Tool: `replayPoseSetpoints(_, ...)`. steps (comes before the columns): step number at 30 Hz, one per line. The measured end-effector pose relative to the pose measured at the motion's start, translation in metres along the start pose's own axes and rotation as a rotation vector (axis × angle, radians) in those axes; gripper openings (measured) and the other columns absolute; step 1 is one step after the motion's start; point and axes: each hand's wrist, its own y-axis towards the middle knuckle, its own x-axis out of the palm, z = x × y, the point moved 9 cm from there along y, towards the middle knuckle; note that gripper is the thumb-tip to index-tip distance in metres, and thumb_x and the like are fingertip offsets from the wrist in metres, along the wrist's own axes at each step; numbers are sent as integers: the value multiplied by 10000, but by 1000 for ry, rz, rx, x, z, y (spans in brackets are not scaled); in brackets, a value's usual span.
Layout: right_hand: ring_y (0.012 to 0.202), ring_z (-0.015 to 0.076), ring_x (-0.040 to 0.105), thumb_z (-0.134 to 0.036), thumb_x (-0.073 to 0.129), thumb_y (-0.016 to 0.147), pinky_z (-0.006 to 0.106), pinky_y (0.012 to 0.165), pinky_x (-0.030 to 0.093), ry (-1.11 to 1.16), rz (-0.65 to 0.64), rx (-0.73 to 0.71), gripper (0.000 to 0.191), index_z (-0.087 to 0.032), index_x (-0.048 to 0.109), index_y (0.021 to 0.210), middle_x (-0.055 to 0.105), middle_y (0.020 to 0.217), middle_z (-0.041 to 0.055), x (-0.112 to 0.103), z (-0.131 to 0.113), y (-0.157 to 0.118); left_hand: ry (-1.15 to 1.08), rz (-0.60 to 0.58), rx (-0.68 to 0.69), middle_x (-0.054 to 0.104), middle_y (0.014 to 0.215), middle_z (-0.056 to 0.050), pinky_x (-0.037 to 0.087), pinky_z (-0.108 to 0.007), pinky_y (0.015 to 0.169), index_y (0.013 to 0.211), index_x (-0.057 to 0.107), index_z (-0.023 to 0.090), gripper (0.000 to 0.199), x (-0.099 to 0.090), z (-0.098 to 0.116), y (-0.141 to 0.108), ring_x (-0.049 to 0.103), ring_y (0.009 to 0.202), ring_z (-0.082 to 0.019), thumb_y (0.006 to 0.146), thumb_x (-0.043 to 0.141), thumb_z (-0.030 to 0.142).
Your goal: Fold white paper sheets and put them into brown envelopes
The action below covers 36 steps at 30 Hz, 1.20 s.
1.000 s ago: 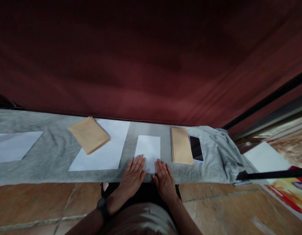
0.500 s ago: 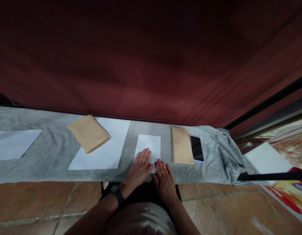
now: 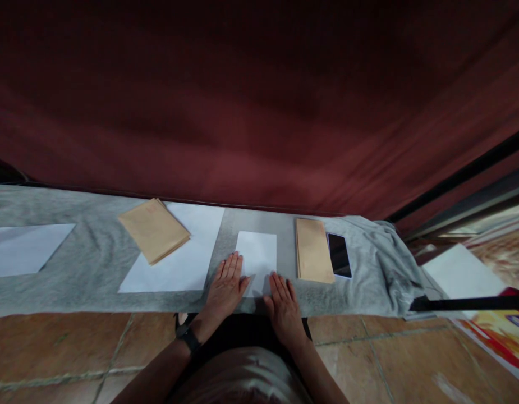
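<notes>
A small white sheet (image 3: 256, 255) lies flat on the grey cloth in front of me. My left hand (image 3: 226, 283) rests palm down at its left edge, fingers stretched out and thumb over the paper. Flat at the lower right corner of the sheet lies my right hand (image 3: 283, 306), its fingers extended. Neither hand grips anything. To the right is a stack of brown envelopes (image 3: 313, 250), and a phone (image 3: 339, 255) sits beside it. More brown envelopes (image 3: 155, 230) lie at an angle on larger white paper (image 3: 179, 269) to the left.
Another white sheet (image 3: 27, 247) lies at the far left of the grey cloth (image 3: 95, 252). A dark red curtain (image 3: 259, 140) hangs behind the table. At the right, a black bar (image 3: 473, 303) crosses near a white panel (image 3: 465, 272) and a colourful printed package (image 3: 503, 331).
My left hand has slid left across the small sheet to its left edge, uncovering more of the paper. My right hand has hardly moved.
</notes>
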Motion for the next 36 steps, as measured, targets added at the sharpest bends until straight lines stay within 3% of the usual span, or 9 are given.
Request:
replayPoseSetpoints(9,1454,237,414,-336,369,1063,469,1202,331,34,8,-19,486,-146,462,1501,469,1557,107,30,-12,68,19,-29,12,426,1566,-206,313,-506,1206,1547,344,59,649,2,0,-1,374,1481,-308,1003,388,409)
replayPoseSetpoints(15,1461,245,398,-343,398,1057,449,1207,314,-55,72,38,537,-94,395,1533,425,1578,146,36,9,80,19,37,19,436,1567,-176,321,-510,1196,1572,316,113,654,-1,0,-1,401,1466,-303,1007,381,437)
replayPoseSetpoints(21,1460,252,401,-339,393,1053,439,1220,291,-104,73,110,565,-88,352,1559,411,1583,146,35,27,89,65,-22,-20,453,1549,-193,301,-536,1198,1499,450,72,591,8,-5,3,430,1446,-318,1019,327,394)
replayPoseSetpoints(27,1473,252,382,-327,390,1050,452,1227,265,-92,46,150,556,-104,359,1558,387,1597,127,36,27,91,-6,-78,34,498,1524,-171,351,-514,1183,1477,489,94,567,24,6,35,424,1453,-290,1039,277,385)
replayPoseSetpoints(32,1483,254,363,-287,415,1031,443,1236,233,-82,37,145,553,-117,371,1555,377,1606,105,35,27,91,-58,-157,142,437,1581,-118,301,-482,1219,1507,457,136,532,39,26,67,340,1501,-257,1046,283,337)
replayPoseSetpoints(36,1474,257,379,-300,404,1039,450,1237,232,-76,55,170,529,-120,409,1536,410,1588,103,37,29,92,-37,-225,136,412,1598,-76,264,-487,1234,1512,458,164,530,47,27,86,313,1513,-252,1049,256,327)
